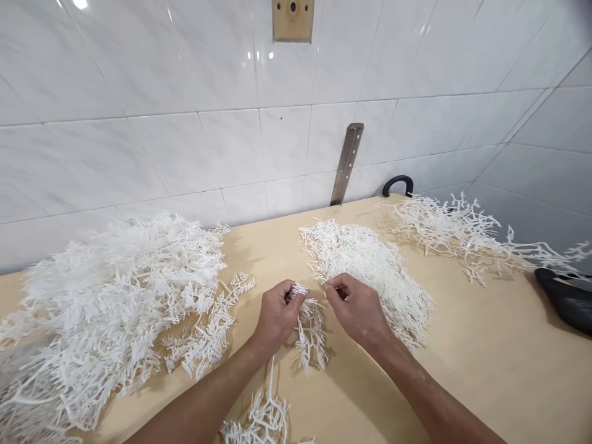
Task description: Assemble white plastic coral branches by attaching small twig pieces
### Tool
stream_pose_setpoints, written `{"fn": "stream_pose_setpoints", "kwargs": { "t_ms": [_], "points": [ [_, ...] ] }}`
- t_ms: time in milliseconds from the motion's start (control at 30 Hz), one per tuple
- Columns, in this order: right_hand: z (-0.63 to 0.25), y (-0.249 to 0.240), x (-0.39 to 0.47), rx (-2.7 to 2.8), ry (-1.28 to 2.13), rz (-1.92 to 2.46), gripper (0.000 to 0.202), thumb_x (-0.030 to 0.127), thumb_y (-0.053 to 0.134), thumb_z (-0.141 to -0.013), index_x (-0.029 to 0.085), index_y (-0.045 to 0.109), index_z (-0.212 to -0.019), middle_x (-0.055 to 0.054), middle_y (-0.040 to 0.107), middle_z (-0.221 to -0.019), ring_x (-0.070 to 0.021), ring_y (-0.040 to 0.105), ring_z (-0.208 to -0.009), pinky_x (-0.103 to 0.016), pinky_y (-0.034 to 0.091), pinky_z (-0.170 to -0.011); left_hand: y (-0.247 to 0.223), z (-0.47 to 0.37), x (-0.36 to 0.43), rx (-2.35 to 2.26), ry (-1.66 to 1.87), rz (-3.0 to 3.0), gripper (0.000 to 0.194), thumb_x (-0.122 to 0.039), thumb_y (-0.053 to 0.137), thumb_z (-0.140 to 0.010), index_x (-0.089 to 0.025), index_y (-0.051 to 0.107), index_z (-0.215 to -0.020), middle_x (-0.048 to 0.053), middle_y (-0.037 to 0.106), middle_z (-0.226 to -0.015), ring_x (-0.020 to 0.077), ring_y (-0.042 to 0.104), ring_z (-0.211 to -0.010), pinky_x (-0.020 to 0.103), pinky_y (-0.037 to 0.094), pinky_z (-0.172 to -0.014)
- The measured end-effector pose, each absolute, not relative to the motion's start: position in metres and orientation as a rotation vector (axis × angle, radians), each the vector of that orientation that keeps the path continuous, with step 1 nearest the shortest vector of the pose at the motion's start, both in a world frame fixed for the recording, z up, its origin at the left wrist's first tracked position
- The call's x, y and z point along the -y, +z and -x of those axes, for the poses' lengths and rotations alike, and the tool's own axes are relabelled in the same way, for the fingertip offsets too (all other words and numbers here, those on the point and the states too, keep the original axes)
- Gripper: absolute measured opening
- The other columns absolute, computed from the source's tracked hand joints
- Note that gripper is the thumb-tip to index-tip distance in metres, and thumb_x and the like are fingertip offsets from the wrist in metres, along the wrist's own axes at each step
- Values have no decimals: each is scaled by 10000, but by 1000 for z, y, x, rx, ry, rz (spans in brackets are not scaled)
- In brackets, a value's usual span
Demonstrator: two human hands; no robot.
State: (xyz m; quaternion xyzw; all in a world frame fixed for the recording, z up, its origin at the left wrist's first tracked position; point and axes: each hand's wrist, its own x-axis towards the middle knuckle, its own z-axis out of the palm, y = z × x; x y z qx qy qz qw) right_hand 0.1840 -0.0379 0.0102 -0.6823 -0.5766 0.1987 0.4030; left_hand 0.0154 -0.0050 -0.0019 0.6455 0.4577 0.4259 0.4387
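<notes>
My left hand [280, 311] is closed around a small bunch of white plastic sprigs [300, 288], their tips poking out past the thumb. Just below it, a white branched sprig [312, 336] hangs or lies over the table; I cannot tell whether the hand holds it too. My right hand [358, 308] is pinched, thumb against forefinger, a short way to the right; what sits between the fingertips is too small to make out. Behind that hand lies a heap of short white pieces [370, 256]. Another branched white piece [268, 416] rests near the front edge of view.
A large pile of white branched plastic [120, 296] covers the table's left side. Bare, thin white branches [453, 228] lie at the back right, beside a black curved handle [398, 180]. A black object [567, 299] sits at the right edge. A metal strip [346, 163] leans against the tiled wall [185, 160].
</notes>
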Motion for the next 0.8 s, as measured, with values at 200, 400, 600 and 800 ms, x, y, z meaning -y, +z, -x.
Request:
{"fn": "stream_pose_setpoints", "kwargs": {
  "t_ms": [200, 400, 600, 800],
  "points": [
    [-216, 21, 29, 1342, 12, 1688, 233, 405, 568, -879, 186, 645, -858, -38, 641, -673, -158, 553, -548, -295, 458, -599, -1, -15, -1, -1140, 901, -1276, 412, -524, 692, -758, -182, 506, -622, -67, 425, -481, 86, 447, -410, 195, 336, -409],
    [-228, 34, 27, 1447, -5, 1729, 375, 377, 531, -895, 128, 634, -1156, -133, 686, -934, -151, 536, -529, -348, 486, -612, 4, -16, 1, -1081, 896, -1248, 495, -571, 723, -717, -187, 437, -594, -74, 406, -484, 71, 442, -416, 179, 336, -399],
    [-185, 32, 39, 1652, 804, 1566, 299, 414, 537, -903, 196, 732, -965, -51, 735, -854, -176, 633, -687, -291, 492, -627, 7, -16, 3, -1079, 894, -1245, 455, -559, 721, -739, -173, 503, -637, -64, 451, -508, 74, 444, -436, 189, 337, -420],
    [-179, 25, 36, 1608, 896, 1585, 244, 336, 549, -847, 184, 707, -740, 2, 644, -636, -137, 546, -563, -246, 392, -521, 7, -16, 2, -1079, 910, -1235, 464, -566, 726, -732, -169, 508, -634, -66, 440, -503, 67, 421, -441, 187, 318, -431]
  ]
}}
